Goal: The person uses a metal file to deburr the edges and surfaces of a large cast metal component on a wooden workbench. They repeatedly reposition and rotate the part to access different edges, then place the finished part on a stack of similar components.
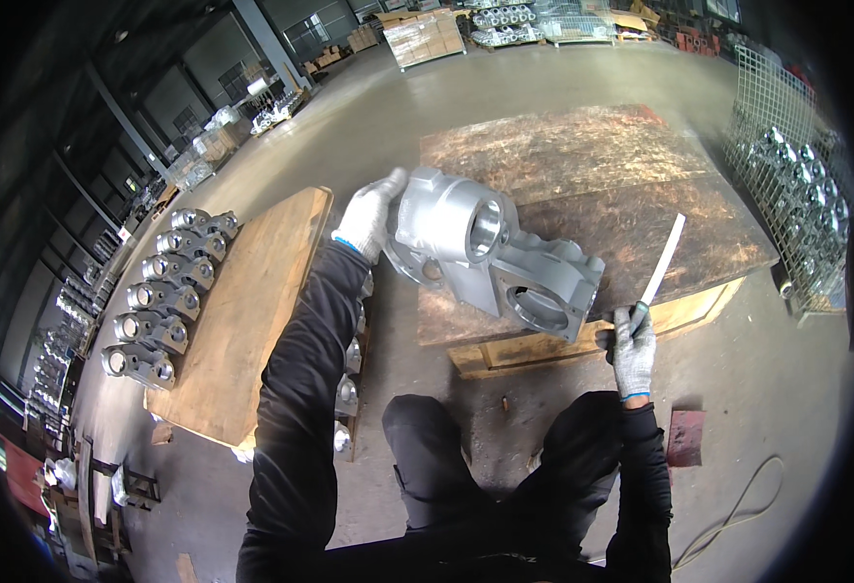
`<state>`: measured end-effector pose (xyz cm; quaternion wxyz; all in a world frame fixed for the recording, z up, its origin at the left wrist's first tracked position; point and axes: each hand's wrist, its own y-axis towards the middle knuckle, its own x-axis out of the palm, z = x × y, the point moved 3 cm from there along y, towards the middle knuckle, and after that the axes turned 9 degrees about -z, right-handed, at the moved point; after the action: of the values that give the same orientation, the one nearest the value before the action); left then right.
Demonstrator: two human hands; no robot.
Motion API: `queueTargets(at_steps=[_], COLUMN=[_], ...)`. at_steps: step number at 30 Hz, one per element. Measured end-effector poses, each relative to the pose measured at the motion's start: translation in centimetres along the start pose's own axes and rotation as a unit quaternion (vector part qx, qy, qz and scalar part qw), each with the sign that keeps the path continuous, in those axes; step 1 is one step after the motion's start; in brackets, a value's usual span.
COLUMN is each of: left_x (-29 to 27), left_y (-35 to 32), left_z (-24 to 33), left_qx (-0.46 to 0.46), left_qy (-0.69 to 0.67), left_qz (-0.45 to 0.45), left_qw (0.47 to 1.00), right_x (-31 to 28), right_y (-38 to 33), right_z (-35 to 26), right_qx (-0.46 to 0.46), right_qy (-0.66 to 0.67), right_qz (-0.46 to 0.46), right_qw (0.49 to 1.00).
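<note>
A large silver-grey metal casting [451,228], with a round bored opening and a second ring-shaped end, lies at the left part of a worn wooden workbench [582,155]. My left hand [373,209], in a pale knit glove, grips the casting's far left end; its fingertips are partly behind the metal. At the bench's near edge, my gloved right hand [633,355] is closed around the dark handle of a flat file [662,262]. The file's long pale blade points up and away over the bench top, apart from the casting.
Left of me, a wooden board [242,321] has several similar castings [159,296] in a row beside it. A wire cage [786,185] full of metal parts stands at the right. On the floor lie a red piece [685,437] and a looped hose [738,520].
</note>
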<state>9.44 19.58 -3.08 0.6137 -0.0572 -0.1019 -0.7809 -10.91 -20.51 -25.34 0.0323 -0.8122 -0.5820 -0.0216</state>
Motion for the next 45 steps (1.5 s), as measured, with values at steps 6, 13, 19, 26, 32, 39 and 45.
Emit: queueTargets(at_steps=[6,13,19,26,32,39,45], left_x=[1.0,1.1,0.8,1.7,2.3,2.7,2.9], left_y=[-0.4,-2.4,-4.6,-3.8,-5.3,-5.4,-5.6], left_z=[-0.5,-1.9,-6.8,-8.9,-7.0,-6.5,-6.9], left_qx=[0.029,0.067,0.077,0.122,0.114,0.132,0.180], left_qy=[0.014,0.069,0.103,0.067,0.089,0.143,0.179], left_qz=[0.031,0.100,0.047,0.073,0.060,0.070,0.099], left_qw=[0.999,0.990,0.991,0.988,0.988,0.978,0.962], right_x=[2.4,11.6,20.1,23.8,28.7,32.3,31.2], right_y=[0.1,-2.4,-2.2,-2.1,-0.3,-0.1,-0.9], right_z=[-7.1,-22.6,-29.5,-29.9,-31.9,-33.1,-34.2], right_qx=[-0.183,-0.439,-0.471,-0.436,-0.395,-0.304,-0.259], right_qy=[-0.135,-0.380,-0.617,-0.758,-0.816,-0.778,-0.761], right_qz=[0.056,-0.110,-0.128,-0.138,-0.195,-0.295,-0.306], right_qw=[0.972,0.807,0.617,0.465,0.374,0.464,0.510])
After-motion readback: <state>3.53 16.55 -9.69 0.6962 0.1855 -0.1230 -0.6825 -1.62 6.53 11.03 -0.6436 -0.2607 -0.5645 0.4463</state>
